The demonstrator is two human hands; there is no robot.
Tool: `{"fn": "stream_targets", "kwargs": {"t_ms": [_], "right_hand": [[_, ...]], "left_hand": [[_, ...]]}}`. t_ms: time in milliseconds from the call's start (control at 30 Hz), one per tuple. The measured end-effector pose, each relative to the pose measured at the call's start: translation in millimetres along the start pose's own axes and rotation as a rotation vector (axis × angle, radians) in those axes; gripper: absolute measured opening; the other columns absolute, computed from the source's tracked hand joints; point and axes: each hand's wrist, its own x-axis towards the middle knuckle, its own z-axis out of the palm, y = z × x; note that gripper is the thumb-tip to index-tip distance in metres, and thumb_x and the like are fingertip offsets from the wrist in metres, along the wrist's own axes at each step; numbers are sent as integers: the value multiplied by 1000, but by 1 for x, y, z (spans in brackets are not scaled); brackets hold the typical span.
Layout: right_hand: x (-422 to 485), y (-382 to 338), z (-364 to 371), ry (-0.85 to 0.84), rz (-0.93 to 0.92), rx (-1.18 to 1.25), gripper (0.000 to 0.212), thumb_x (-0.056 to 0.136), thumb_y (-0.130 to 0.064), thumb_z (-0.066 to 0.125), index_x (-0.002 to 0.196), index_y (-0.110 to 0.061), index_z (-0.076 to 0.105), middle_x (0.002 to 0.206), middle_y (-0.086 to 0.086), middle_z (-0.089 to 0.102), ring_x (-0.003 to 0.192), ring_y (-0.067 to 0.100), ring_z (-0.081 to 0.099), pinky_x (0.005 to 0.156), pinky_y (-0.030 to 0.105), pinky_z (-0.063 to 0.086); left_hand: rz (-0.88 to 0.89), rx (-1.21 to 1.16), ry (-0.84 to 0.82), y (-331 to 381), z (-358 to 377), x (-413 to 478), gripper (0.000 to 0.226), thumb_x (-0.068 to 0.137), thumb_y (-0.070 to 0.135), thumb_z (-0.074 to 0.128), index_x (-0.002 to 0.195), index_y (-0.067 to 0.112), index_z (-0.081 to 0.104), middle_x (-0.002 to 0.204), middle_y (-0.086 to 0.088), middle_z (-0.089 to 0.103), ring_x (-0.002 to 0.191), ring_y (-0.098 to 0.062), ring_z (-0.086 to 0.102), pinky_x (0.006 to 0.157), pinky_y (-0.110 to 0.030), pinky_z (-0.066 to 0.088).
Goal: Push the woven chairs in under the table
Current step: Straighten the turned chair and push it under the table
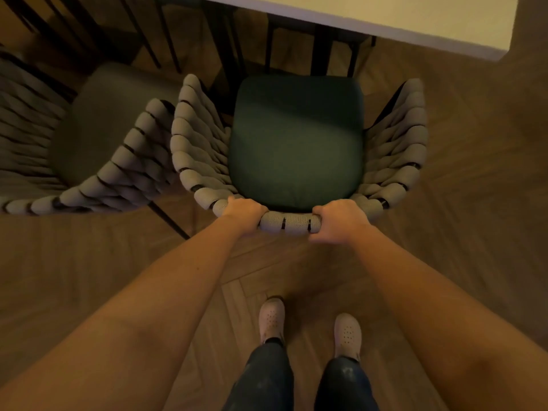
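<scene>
A woven chair (198, 137) with a thick grey rope back and a dark green seat cushion (296, 140) stands in front of me, facing the table (415, 22). The cushion's front edge lies just short of the pale tabletop's near edge. My left hand (243, 210) grips the top of the woven backrest left of centre. My right hand (338, 219) grips the same rail right of centre. A second woven chair (124, 161) with a grey seat stands close on the left, its woven side nearly touching the first.
Black metal table legs (321, 51) and chair legs stand under the tabletop ahead. The floor is herringbone wood (474, 173). My feet in pale perforated shoes (271, 318) stand behind the chair. The tabletop's right end (504, 51) lies at the upper right.
</scene>
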Motion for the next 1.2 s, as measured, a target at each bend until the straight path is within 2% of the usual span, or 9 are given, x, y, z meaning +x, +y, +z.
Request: {"fn": "stream_targets", "kwargs": {"t_ms": [600,700,767,833,900,967,1000,1067,1200], "right_hand": [[47,8,-14,-29,70,33,44,74,-65,62,100,-30,56,78,-8,54,72,15,52,65,28,42],[47,9,-16,-77,78,35,52,74,-76,55,97,-29,55,78,-8,55,76,17,58,64,28,41],[46,9,-21,-132,112,145,61,74,-85,45,97,-29,56,80,-8,56,77,15,55,62,28,38],[43,12,-25,-77,199,356,61,80,-82,37,102,-31,61,85,-8,60,80,12,55,62,27,38],[39,18,-20,86,316,403,53,89,-72,38,100,-28,65,88,-6,64,83,13,58,68,28,41],[35,31,-10,278,471,313,36,95,-50,48,102,-21,68,106,3,65,104,21,57,94,37,41],[33,37,-5,357,573,298,30,95,-39,53,108,-17,68,123,9,60,122,26,49,109,41,29],[30,46,-3,441,784,335,37,91,-27,57,126,-16,60,152,16,34,145,30,20,118,43,3],[43,46,-13,551,1058,621,71,91,-11,49,154,-16,18,163,7,2,149,23,-2,119,54,4]], "left_hand": [[130,-13,49,-41,-23,37,41,88,22,59,127,31,52,115,2,63,110,-22,56,96,-44,38],[172,-135,19,-48,-18,37,62,80,50,68,136,32,46,125,5,60,123,-21,50,112,-55,20],[143,-291,32,-51,-17,33,77,75,76,54,137,31,46,130,4,58,128,-20,47,117,-55,7],[45,-435,187,-51,-13,27,75,80,79,38,128,25,58,124,-1,63,123,-21,50,117,-49,15],[-126,-463,498,-52,-3,22,63,87,66,41,114,16,68,120,-8,63,120,-24,50,110,-44,29],[-397,-582,705,-50,6,19,49,89,42,56,125,8,60,139,-15,46,134,-29,36,111,-44,32],[-560,-690,734,-49,7,16,58,88,34,61,136,7,48,148,-17,33,139,-32,27,113,-44,30],[-824,-1006,700,-49,2,13,83,84,31,68,149,6,24,154,-17,19,142,-33,21,115,-42,27],[-1166,-1854,420,-61,-18,31,69,86,30,69,141,6,36,135,-10,48,122,-28,51,86,-34,44]]}}
